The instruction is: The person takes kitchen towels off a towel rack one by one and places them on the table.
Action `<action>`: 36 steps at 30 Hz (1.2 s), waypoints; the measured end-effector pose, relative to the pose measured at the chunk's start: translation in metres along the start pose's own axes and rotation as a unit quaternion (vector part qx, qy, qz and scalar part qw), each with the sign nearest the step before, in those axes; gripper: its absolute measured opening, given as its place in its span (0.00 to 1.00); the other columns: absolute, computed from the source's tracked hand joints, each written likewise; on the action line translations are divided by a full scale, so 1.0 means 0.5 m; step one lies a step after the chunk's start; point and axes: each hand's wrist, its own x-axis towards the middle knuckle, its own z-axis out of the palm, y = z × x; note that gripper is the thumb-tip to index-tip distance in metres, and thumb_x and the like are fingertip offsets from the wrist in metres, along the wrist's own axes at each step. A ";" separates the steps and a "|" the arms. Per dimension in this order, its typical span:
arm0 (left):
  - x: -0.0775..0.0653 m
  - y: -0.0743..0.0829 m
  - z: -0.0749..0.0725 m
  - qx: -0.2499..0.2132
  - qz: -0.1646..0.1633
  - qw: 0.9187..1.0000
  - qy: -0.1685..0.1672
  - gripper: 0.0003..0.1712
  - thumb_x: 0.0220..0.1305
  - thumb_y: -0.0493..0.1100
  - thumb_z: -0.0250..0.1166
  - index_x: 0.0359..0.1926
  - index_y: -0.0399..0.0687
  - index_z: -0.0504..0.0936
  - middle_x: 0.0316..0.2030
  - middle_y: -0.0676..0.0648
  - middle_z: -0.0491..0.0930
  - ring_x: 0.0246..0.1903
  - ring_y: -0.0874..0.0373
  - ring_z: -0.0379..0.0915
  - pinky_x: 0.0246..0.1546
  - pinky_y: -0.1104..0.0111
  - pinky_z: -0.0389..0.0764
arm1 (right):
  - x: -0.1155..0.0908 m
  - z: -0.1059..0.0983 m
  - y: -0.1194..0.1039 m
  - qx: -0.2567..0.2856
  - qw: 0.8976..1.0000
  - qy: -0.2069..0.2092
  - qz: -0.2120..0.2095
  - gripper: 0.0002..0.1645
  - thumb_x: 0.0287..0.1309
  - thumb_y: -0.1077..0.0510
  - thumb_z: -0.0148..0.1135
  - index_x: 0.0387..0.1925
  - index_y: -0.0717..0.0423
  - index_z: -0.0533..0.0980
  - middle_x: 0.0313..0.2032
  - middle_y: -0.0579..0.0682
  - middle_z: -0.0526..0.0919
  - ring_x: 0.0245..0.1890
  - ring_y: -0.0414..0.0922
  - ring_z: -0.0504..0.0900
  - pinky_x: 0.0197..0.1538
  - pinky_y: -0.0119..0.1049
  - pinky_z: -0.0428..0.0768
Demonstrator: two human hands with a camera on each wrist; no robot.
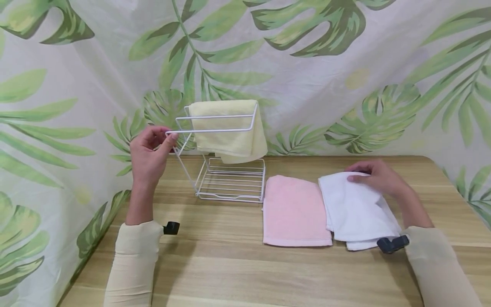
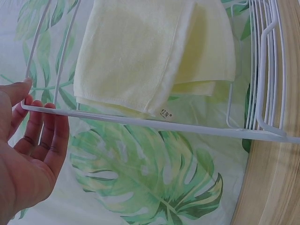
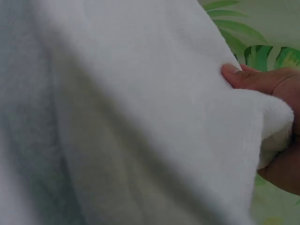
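A white wire rack (image 1: 230, 197) stands at the back left of the table, with a pale yellow towel (image 1: 226, 128) draped over one of its upper bars. My left hand (image 1: 150, 155) grips the upper left front corner of the rack between thumb and fingers, as the left wrist view also shows. At the right, my right hand (image 1: 377, 177) pinches the far edge of a folded white towel (image 1: 356, 209), thumb on top. That towel is partly raised and fills most of the right wrist view. A folded pink towel (image 1: 297, 213) lies flat between the rack and the white towel.
The wooden table (image 1: 230, 264) reaches back to a hanging cloth (image 1: 307, 85) printed with green leaves. Small black mounts (image 1: 171, 228) sit at both sleeve cuffs. The pink towel's left edge lies close to the rack's base.
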 end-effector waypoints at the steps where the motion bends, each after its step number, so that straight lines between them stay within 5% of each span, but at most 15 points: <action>1: 0.000 0.000 0.000 -0.001 0.000 1.000 0.001 0.13 0.70 0.37 0.73 0.46 0.29 0.85 0.30 0.57 0.85 0.26 0.63 0.81 0.30 0.77 0.88 | 0.001 0.002 0.001 -0.002 1.000 -0.001 0.002 0.16 0.71 0.55 0.71 0.55 0.58 0.87 0.49 0.58 0.91 0.39 0.34 0.82 0.42 0.28 0.81; 17: -0.002 0.001 0.000 -0.001 0.000 1.000 0.001 0.13 0.70 0.37 0.73 0.47 0.28 0.85 0.30 0.57 0.85 0.26 0.62 0.81 0.30 0.77 0.88 | 0.007 0.034 0.035 0.026 0.997 -0.014 0.075 0.24 0.72 0.51 0.71 0.61 0.59 0.84 0.56 0.63 0.88 0.48 0.44 0.82 0.45 0.28 0.79; 26: 0.000 -0.002 0.001 0.003 0.008 1.000 -0.001 0.13 0.70 0.37 0.73 0.47 0.28 0.85 0.31 0.58 0.85 0.26 0.59 0.81 0.31 0.76 0.88 | 0.005 0.038 0.049 0.014 0.997 -0.017 0.076 0.26 0.74 0.48 0.68 0.63 0.60 0.82 0.60 0.65 0.86 0.56 0.53 0.83 0.50 0.30 0.78; 36: -0.002 0.000 -0.001 0.005 -0.001 1.000 0.002 0.12 0.70 0.38 0.73 0.46 0.31 0.86 0.30 0.57 0.85 0.26 0.61 0.81 0.30 0.76 0.88 | 0.004 0.028 0.040 -0.007 0.994 -0.037 0.105 0.24 0.73 0.52 0.69 0.62 0.62 0.82 0.57 0.67 0.86 0.50 0.55 0.82 0.47 0.35 0.77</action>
